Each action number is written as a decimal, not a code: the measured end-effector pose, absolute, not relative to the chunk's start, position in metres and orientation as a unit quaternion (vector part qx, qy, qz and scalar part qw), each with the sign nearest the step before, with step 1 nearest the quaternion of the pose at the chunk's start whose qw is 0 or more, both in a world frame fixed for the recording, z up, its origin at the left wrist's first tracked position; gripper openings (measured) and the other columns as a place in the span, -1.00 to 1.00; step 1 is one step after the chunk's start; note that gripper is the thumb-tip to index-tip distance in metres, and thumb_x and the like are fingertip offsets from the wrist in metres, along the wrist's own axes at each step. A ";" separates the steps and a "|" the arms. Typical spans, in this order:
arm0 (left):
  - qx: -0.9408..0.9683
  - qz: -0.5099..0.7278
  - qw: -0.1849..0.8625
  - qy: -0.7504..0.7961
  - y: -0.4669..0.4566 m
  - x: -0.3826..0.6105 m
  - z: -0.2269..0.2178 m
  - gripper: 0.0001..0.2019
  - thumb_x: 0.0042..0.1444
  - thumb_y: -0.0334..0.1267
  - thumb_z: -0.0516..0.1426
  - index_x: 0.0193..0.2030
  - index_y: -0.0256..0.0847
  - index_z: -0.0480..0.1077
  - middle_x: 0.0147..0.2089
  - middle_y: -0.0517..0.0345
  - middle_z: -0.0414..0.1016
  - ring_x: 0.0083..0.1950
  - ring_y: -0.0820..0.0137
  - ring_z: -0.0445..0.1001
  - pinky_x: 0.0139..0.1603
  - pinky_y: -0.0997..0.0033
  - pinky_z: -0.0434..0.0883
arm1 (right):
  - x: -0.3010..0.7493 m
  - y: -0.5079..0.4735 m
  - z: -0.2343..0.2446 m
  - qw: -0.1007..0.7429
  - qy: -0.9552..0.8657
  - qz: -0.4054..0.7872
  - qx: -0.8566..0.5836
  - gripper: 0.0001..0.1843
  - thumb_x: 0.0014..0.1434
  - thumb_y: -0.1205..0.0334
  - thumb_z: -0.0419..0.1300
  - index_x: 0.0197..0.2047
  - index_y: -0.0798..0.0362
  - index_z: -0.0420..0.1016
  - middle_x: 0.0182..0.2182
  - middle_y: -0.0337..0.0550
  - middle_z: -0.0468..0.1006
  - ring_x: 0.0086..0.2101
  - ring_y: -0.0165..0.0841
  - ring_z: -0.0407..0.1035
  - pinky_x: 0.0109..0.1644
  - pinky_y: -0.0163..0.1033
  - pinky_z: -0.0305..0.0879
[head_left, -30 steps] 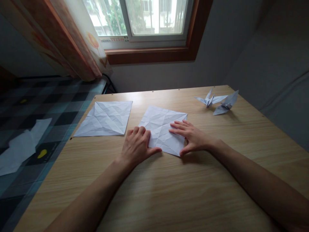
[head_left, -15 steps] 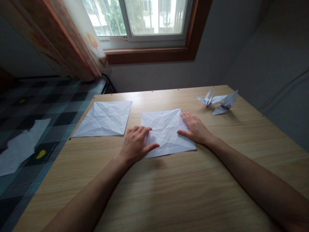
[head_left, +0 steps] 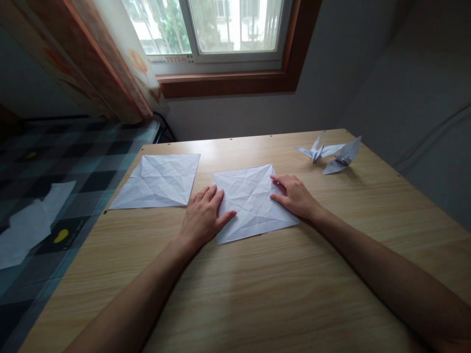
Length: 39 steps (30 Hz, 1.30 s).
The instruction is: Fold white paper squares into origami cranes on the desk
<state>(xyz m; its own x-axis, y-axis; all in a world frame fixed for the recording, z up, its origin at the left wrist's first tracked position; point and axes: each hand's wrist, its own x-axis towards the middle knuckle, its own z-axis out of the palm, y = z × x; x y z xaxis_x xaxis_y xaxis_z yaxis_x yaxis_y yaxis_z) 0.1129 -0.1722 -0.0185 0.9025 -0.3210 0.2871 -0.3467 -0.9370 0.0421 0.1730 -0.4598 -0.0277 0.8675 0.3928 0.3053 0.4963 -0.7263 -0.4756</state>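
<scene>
A white square sheet of paper (head_left: 250, 201), covered in crossing fold creases, lies flat on the wooden table (head_left: 235, 294) in front of me. At its left edge rests my left hand (head_left: 204, 211), palm down, fingers apart, with the thumb over the paper. My right hand (head_left: 294, 196) lies on the right edge of the same sheet. Its thumb and fingers are spread apart and touch the paper, gripping nothing. Left of my left hand a second creased sheet (head_left: 158, 179) lies flat.
Two folded paper cranes (head_left: 317, 152) stand at the table's back right. Beside the table on the left is a checked bed cover (head_left: 117, 137) with torn white paper (head_left: 29, 225) on it. A window (head_left: 235, 29) and an orange curtain (head_left: 106, 63) are behind.
The creased sheet has turned slightly and shifted a little left. My left hand has moved back toward its left edge with fingers flatter; my right fingers have bent more at the right edge.
</scene>
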 end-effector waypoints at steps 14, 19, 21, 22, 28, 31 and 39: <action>0.979 0.117 0.051 -0.160 -0.177 0.112 -0.014 -0.46 0.20 0.13 0.07 0.15 -0.21 0.38 0.26 -0.13 0.33 0.29 0.03 0.24 0.26 0.02 0.21 | 0.173 -0.450 -0.024 0.612 -0.029 -0.043 -0.789 -0.41 -0.18 0.18 0.39 -0.01 0.03 0.43 0.01 0.00 0.39 -0.02 -0.11 0.38 0.03 0.02 0.41; 0.976 0.125 0.059 -0.167 -0.176 0.111 -0.014 -0.51 0.19 0.11 0.09 0.12 -0.15 0.40 0.22 -0.10 0.37 0.26 0.03 0.27 0.23 0.00 0.23 | 0.175 -0.453 -0.009 0.718 0.092 0.011 -0.689 -0.43 -0.23 0.32 0.40 -0.09 -0.01 0.39 -0.07 -0.07 0.42 -0.17 -0.23 0.45 -0.19 -0.17 0.50; 0.975 0.129 0.056 -0.170 -0.175 0.111 -0.014 -0.51 0.19 0.11 0.10 0.13 -0.14 0.39 0.21 -0.10 0.38 0.25 0.04 0.28 0.22 0.00 0.24 | 0.176 -0.455 -0.005 0.754 0.121 0.025 -0.645 -0.48 -0.21 0.38 0.39 -0.14 -0.02 0.37 -0.10 -0.11 0.43 -0.24 -0.31 0.46 -0.25 -0.25 0.50; 0.975 0.131 0.055 -0.171 -0.175 0.111 -0.014 -0.51 0.18 0.11 0.10 0.13 -0.14 0.39 0.21 -0.10 0.37 0.25 0.04 0.28 0.21 0.00 0.25 | 0.176 -0.456 -0.004 0.769 0.130 0.036 -0.625 -0.49 -0.20 0.41 0.38 -0.15 -0.02 0.35 -0.15 -0.15 0.45 -0.28 -0.34 0.46 -0.28 -0.28 0.50; 0.972 0.141 0.075 -0.170 -0.175 0.112 -0.015 -0.53 0.16 0.11 0.13 0.10 -0.12 0.39 0.21 -0.08 0.37 0.24 0.05 0.30 0.22 0.00 0.25 | 0.168 -0.456 0.007 0.791 0.082 0.180 -0.579 -0.63 -0.18 0.44 0.37 -0.23 0.10 0.45 -0.35 -0.10 0.59 -0.41 -0.33 0.48 -0.34 -0.27 0.49; 0.971 0.143 0.110 -0.158 -0.174 0.112 -0.016 -0.45 0.15 0.09 0.15 0.18 -0.20 0.31 0.21 -0.15 0.37 0.24 0.02 0.31 0.23 -0.03 0.24 | 0.164 -0.454 0.009 0.764 0.032 0.201 -0.612 -0.68 -0.20 0.35 0.42 -0.29 0.16 0.54 -0.41 -0.07 0.62 -0.43 -0.29 0.50 -0.36 -0.25 0.47; 0.921 0.159 0.343 -0.092 -0.164 0.119 -0.021 -0.05 0.06 0.20 0.18 0.43 -0.22 -0.15 0.28 -0.24 0.30 0.28 0.01 0.30 0.23 -0.08 0.26 | 0.168 -0.462 0.024 0.710 -0.155 -0.091 -0.681 -0.77 -0.13 0.18 0.48 -0.37 0.03 0.62 -0.38 -0.21 0.64 -0.36 -0.30 0.50 -0.20 -0.14 0.47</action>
